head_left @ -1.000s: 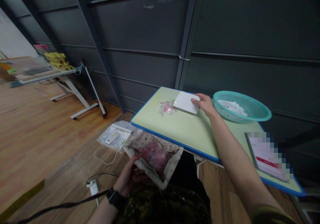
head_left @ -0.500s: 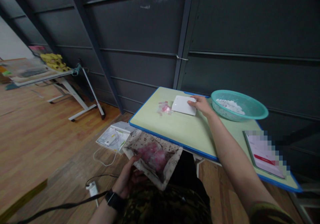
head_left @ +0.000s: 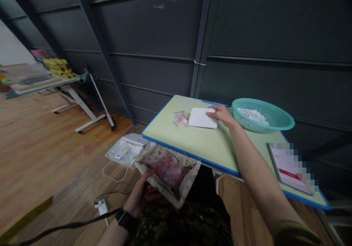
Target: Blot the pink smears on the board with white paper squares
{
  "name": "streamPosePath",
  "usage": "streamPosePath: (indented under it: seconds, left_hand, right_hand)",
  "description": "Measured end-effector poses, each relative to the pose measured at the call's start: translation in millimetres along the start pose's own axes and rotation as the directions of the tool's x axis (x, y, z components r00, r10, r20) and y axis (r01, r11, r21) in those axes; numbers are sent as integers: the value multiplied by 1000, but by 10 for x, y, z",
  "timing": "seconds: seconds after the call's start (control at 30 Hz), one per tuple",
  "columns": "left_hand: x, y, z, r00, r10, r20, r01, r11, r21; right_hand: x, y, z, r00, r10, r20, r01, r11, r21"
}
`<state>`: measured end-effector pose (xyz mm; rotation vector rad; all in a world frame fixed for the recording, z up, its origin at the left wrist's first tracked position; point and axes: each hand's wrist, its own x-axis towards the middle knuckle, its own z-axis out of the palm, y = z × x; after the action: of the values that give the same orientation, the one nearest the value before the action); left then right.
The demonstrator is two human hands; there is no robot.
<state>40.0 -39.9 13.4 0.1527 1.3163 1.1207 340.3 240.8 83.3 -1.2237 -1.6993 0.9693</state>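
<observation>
My right hand (head_left: 220, 114) grips the right edge of a flat white rectangular scraper-like plate (head_left: 202, 118) over the pale yellow tabletop (head_left: 209, 147). Just left of the plate lies a small pile of pink and clear plastic bits (head_left: 180, 118). Below the table's front edge, my left hand (head_left: 145, 193) is closed on the near left rim of a speckled fabric bin (head_left: 188, 187). Pink translucent pieces (head_left: 170, 172) lie inside that bin. Some fingers of my left hand are hidden beneath it.
A green plastic basket (head_left: 264, 116) with white pieces stands at the table's back right. A tablet (head_left: 288, 169) lies at the right edge. On the floor at left are an open white box (head_left: 125, 150) and a power strip (head_left: 101, 207) with cables. Another table (head_left: 45, 86) stands further left.
The white plate in my right hand has shifted slightly toward me and changed its tilt. My left hand and the fabric bin have stayed in place.
</observation>
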Motion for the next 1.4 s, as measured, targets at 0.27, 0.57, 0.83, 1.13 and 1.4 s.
streamPosePath:
  seconds: [0.27, 0.57, 0.83, 1.13, 1.4]
  left_hand:
    - [63, -31, -41, 1000, -2, 31, 3, 1000, -10]
    - [39, -14, -22, 998, -37, 49, 36, 999, 14]
    - [39, -24, -15, 1000, 8, 29, -9, 1000, 26]
    - [-8, 8, 6, 998, -17, 56, 16, 1000, 15]
    - [-35, 30, 42, 999, -25, 23, 25, 1000, -14]
  right_hand:
    - [13, 1, 18, 997, -55, -49, 53, 998, -46]
    - [55, 72, -77, 989, -56, -134, 43, 994, -101]
    - [20, 91, -108, 995, 11, -95, -13, 1000, -15]
    - [1, 65, -124, 997, 77, -20, -77, 997, -29]
    - [-5, 72, -112, 995, 85, 48, -85, 996, 4]
